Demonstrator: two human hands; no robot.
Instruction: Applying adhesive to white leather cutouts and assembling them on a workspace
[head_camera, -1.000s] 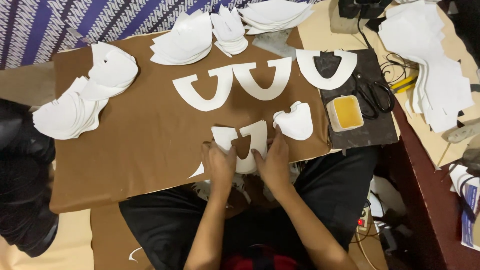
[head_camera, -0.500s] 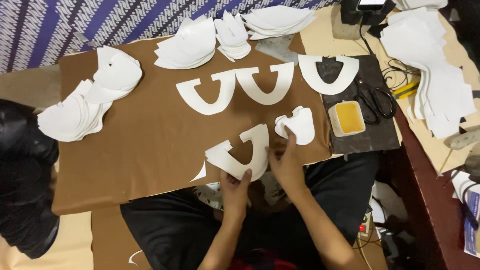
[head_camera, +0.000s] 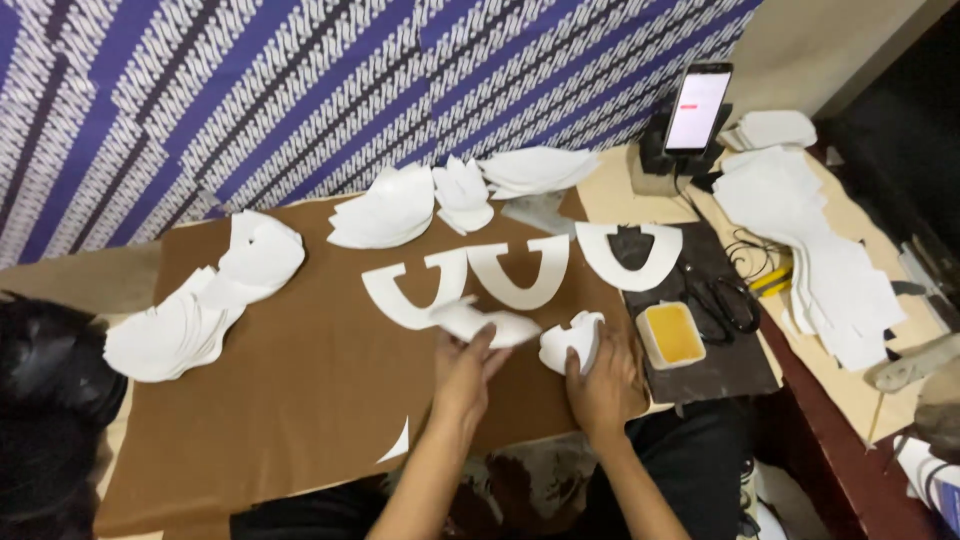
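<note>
The curved white cutout (head_camera: 487, 325) lies across my left hand (head_camera: 463, 372), its long axis running left to right, my fingers (head_camera: 480, 345) closed on it above the brown desk (head_camera: 300, 400). Just to its right, my right hand (head_camera: 600, 385) grips a small stack of white pieces (head_camera: 570, 342).

I hold a white curved cut piece (head_camera: 487, 325) in my left hand (head_camera: 462, 372); it is thin, bent along its length, and lifted off the brown board (head_camera: 300, 400), overlapping the lower edge of the nearest U-shaped piece laid there. My right hand (head_camera: 603, 385) rests on a small stack of white curled pieces (head_camera: 572, 342), lying on the board just right of the held piece.
</note>
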